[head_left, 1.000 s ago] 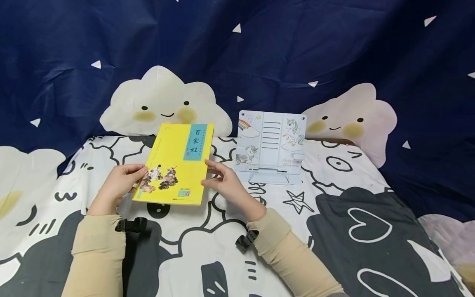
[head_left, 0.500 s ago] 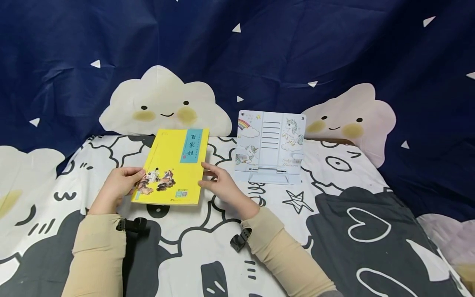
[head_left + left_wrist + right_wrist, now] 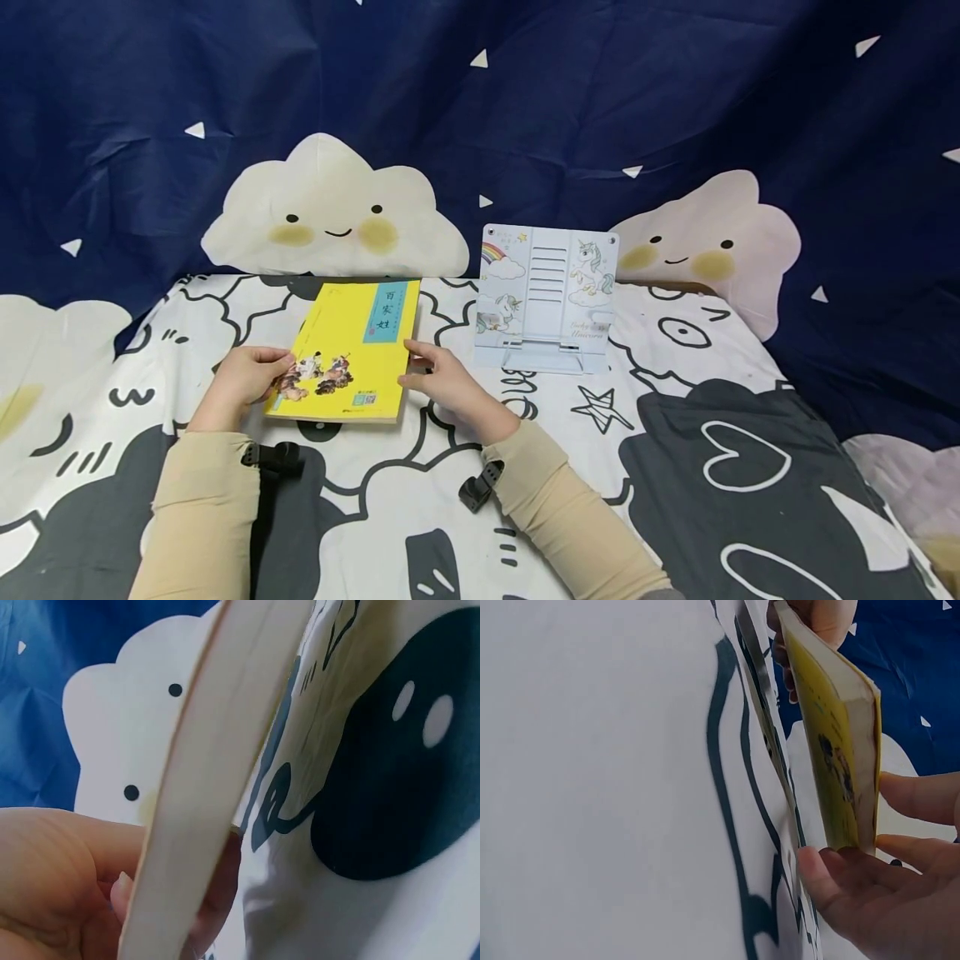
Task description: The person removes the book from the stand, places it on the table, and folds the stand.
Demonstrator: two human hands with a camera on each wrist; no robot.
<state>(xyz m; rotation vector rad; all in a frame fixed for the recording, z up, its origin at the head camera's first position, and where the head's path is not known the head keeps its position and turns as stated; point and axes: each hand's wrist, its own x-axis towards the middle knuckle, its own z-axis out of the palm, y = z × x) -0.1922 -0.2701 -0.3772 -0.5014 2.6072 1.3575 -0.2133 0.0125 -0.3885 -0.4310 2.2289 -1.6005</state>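
A yellow paperback book (image 3: 345, 333) with a blue title panel and small printed figures is held over the bed, cover up and tilted. My left hand (image 3: 243, 379) pinches its lower left edge, thumb on the cover and fingers behind. In the left wrist view the page edges (image 3: 202, 765) stand between thumb and fingers. At the opposite side my right hand (image 3: 453, 387) holds the right edge, thumb and fingertips against it. The right wrist view shows those fingers (image 3: 919, 796) around the book's edge, some partly hidden behind it.
A white unicorn-print book stand (image 3: 547, 283) stands upright right of the book, with a clear ledge (image 3: 543, 358) at its foot. Black-and-white patterned cloth (image 3: 420, 517) covers the surface. Behind hangs a dark blue curtain (image 3: 540, 108) with cloud prints.
The book's top edge has come down and slightly left, so the book lies flatter. Both hands moved a little lower with it, the right also slightly left. The stand stayed put.
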